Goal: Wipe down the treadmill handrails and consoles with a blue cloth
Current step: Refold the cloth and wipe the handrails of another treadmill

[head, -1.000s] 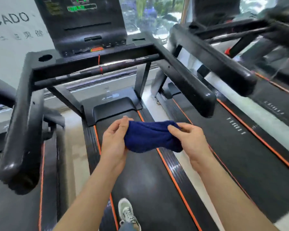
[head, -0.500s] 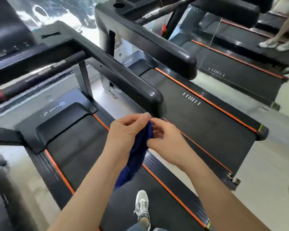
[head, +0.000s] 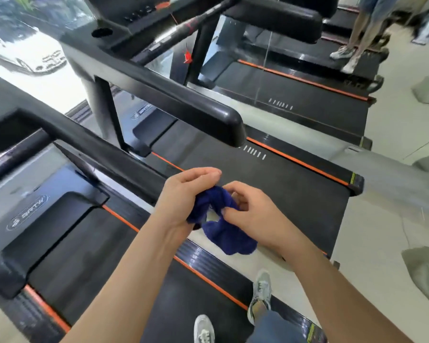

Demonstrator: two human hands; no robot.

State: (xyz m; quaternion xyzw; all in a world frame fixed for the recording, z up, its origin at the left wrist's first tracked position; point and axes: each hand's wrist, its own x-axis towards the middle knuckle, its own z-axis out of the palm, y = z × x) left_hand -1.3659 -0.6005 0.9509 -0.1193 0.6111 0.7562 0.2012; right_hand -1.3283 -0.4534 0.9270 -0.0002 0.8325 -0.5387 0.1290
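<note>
A dark blue cloth (head: 223, 229) hangs bunched between both hands, above the right edge of the treadmill belt I stand on. My left hand (head: 183, 196) grips its upper part with curled fingers. My right hand (head: 250, 209) pinches the cloth from the right. The black right handrail (head: 104, 149) of my treadmill ends just left of my left hand. The neighbouring treadmill's handrail (head: 196, 107) runs parallel above it, ending in a rounded tip. Part of that treadmill's console (head: 134, 18) shows at the top.
The black belt (head: 89, 258) with orange side stripes lies below; my shoes (head: 260, 293) stand on its rear. Two more treadmills (head: 295, 105) lie to the right. Another person's legs (head: 357, 33) stand at the top right. Pale floor (head: 394, 219) stretches right.
My view has swung further right, away from my treadmill's console. The cloth, earlier stretched between both hands, is now bunched and hanging lower between them.
</note>
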